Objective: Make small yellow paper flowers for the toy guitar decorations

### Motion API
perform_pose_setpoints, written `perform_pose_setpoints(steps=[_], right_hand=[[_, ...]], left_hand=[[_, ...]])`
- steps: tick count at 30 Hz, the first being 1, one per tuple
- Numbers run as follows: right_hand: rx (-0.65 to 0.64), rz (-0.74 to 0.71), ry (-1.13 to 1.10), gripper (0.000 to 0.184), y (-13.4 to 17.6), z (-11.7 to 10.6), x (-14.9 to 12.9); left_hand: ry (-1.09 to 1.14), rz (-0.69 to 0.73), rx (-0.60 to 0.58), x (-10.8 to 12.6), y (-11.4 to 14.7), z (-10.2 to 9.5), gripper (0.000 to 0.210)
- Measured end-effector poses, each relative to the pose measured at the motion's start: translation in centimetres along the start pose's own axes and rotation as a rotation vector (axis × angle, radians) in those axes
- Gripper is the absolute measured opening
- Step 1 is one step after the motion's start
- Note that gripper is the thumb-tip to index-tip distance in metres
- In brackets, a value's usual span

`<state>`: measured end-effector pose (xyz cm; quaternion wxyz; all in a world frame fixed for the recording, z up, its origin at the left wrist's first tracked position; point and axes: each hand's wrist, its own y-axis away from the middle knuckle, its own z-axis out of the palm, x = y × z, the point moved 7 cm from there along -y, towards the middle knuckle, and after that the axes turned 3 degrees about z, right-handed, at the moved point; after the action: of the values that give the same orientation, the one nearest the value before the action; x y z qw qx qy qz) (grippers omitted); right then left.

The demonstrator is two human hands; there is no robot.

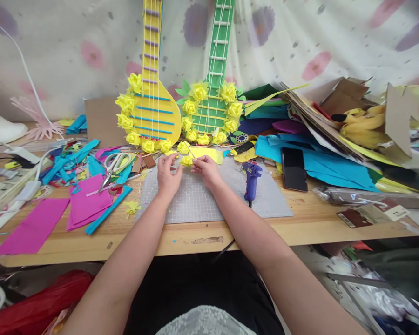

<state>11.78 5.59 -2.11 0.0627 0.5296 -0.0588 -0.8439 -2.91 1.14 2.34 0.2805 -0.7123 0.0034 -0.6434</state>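
My right hand pinches a thin wooden stick that slants up and left over the grey cutting mat. Just left of it, my left hand has its fingers curved and its thumb apart, with no held thing visible. Between the two hands lies a small yellow paper flower. Behind them stand a yellow paper guitar and a green one, both edged with yellow paper roses. A blue glue gun rests on the mat to the right.
Scissors lie among blue scraps and magenta paper sheets on the left. A black phone rests near blue paper on the right. Cardboard pieces pile up at the back right. Cables and a power strip occupy the left edge.
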Motion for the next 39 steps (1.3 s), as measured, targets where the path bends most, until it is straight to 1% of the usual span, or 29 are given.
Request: perform_pose_setpoints(steps=[4, 7, 16, 23, 29, 39], right_hand=[[-0.02, 0.019, 0.008, 0.027, 0.0, 0.1, 0.1], [-0.037, 0.022, 0.009, 0.027, 0.0, 0.2, 0.1], [-0.071, 0.024, 0.011, 0.029, 0.5, 0.6, 0.0], [-0.074, 0.014, -0.01, 0.032, 0.4, 0.5, -0.1], [-0.069, 0.024, -0.016, 0.031, 0.5, 0.6, -0.1], [-0.072, 0.03, 0.002, 0.032, 0.4, 0.6, 0.0]], left_hand=[[-0.093, 0.086, -0.064, 0.0, -0.2, 0.3, 0.037], [-0.151, 0.15, -0.085, 0.0, -0.2, 0.4, 0.036], [-0.246, 0.212, -0.118, -0.6, -0.3, 0.7, 0.03], [-0.348, 0.311, -0.144, -0.1, -0.2, 1.1, 0.032], [-0.375, 0.328, -0.11, -0.2, -0.3, 0.9, 0.029], [-0.354, 0.331, -0.11, -0.2, -0.3, 0.9, 0.029]])
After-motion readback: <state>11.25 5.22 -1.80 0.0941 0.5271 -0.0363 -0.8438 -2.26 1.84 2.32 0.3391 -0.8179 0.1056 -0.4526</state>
